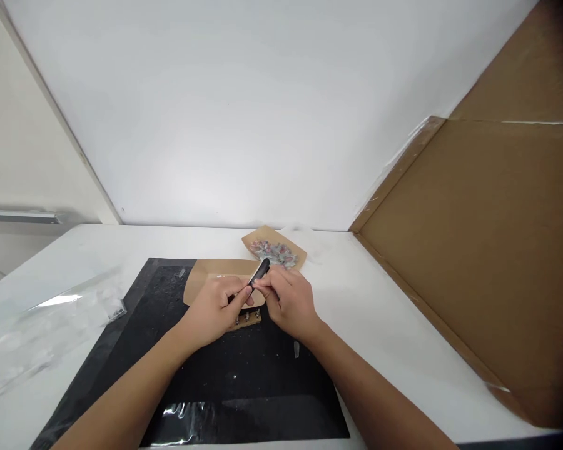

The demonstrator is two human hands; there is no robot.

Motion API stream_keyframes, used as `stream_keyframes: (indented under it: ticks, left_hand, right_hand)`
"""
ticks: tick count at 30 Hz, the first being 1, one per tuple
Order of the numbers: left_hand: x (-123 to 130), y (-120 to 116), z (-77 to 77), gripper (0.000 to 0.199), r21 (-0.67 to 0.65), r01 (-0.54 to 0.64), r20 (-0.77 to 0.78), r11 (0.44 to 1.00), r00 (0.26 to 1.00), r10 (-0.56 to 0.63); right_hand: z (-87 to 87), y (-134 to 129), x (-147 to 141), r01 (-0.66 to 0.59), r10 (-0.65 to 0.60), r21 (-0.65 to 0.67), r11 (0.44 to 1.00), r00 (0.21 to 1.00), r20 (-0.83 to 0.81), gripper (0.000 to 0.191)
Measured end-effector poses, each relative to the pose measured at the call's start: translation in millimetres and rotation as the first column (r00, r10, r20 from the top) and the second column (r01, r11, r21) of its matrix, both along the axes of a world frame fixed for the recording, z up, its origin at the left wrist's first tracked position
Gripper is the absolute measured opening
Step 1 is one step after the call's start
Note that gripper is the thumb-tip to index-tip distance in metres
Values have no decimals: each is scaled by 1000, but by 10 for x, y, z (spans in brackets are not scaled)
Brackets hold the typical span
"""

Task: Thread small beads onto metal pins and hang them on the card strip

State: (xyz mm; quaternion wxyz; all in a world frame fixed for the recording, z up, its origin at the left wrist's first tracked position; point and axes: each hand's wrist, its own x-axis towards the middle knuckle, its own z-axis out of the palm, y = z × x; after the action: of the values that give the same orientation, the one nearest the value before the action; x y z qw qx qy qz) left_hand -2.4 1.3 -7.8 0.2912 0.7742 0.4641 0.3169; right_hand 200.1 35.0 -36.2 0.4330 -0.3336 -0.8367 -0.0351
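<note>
My left hand (pixel 220 306) is closed, thumb and fingers pinching a slim black stick-like object (pixel 261 270) with a pale edge, its rounded end tilted up and away. Close against it is my right hand (pixel 286 297), its thumb and fingertips pinched together beside the stick; what lies between them is too small to make out. Under the hands, a small brown strip (pixel 248 320) carries several small metallic pieces. Just behind the left hand rests a brown paper tray (pixel 199 275), partly hidden by the fingers.
A black mat (pixel 244 369) covers the middle of the white table (pixel 380 362). Another brown tray (pixel 265 233) at the back holds small bagged pieces. Clear plastic bags (pixel 51 331) lie at left. Small clear pieces (pixel 296 349) lie on the mat. A cardboard panel (pixel 478 250) stands right.
</note>
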Motion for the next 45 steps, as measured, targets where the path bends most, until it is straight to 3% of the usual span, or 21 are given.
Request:
stream_keyframes:
  ticks: [4, 9, 15, 20, 25, 30, 34, 38, 43, 45]
  left_hand:
    - [5, -19, 10, 41, -8, -7, 6, 1000, 1000, 7]
    - [-4, -9, 13, 42, -1, -3, -8, 1000, 1000, 3]
    - [-7, -8, 18, 39, -41, -16, -5, 999, 1000, 16]
    - [-12, -14, 4, 40, -26, -5, -7, 1000, 1000, 4]
    - [-11, 6, -22, 40, -24, -19, -7, 1000, 1000, 19]
    - [-7, -5, -11, 41, -24, -6, -1, 1000, 1000, 6]
    - [-3, -12, 1, 41, -24, -11, 6, 1000, 1000, 11]
    - [6, -23, 25, 42, -6, -1, 3, 1000, 1000, 1]
    - [12, -41, 30, 42, -27, -20, 39, 999, 999, 21]
    - [10, -41, 29, 41, -32, -14, 31, 999, 999, 15]
  right_hand:
    - [-5, 18, 16, 93, -94, -13, 996, 992, -83, 24]
    - [-37, -4, -14, -29, 28, -23, 999, 999, -22, 21]
    - [-85, 26, -32, 41, -41, 0, 999, 994, -100, 22]
    - [-65, 17, -16, -48, 45, -39, 998, 996, -79, 19]
    - [-77, 31, -15, 23, -25, -19, 1000, 994, -109, 20]
    - [-67, 25, 5, -58, 56, -36, 998, 998, -39, 19]
    - [-45, 22, 18, 29, -29, 2, 1000, 997, -76, 22]
    - [-28, 12, 25, -38, 38, -6, 999, 999, -39, 19]
    - [-49, 12, 9, 75, -75, -6, 997, 991, -113, 24]
    - [-53, 6, 5, 50, -52, -17, 999, 991, -125, 23]
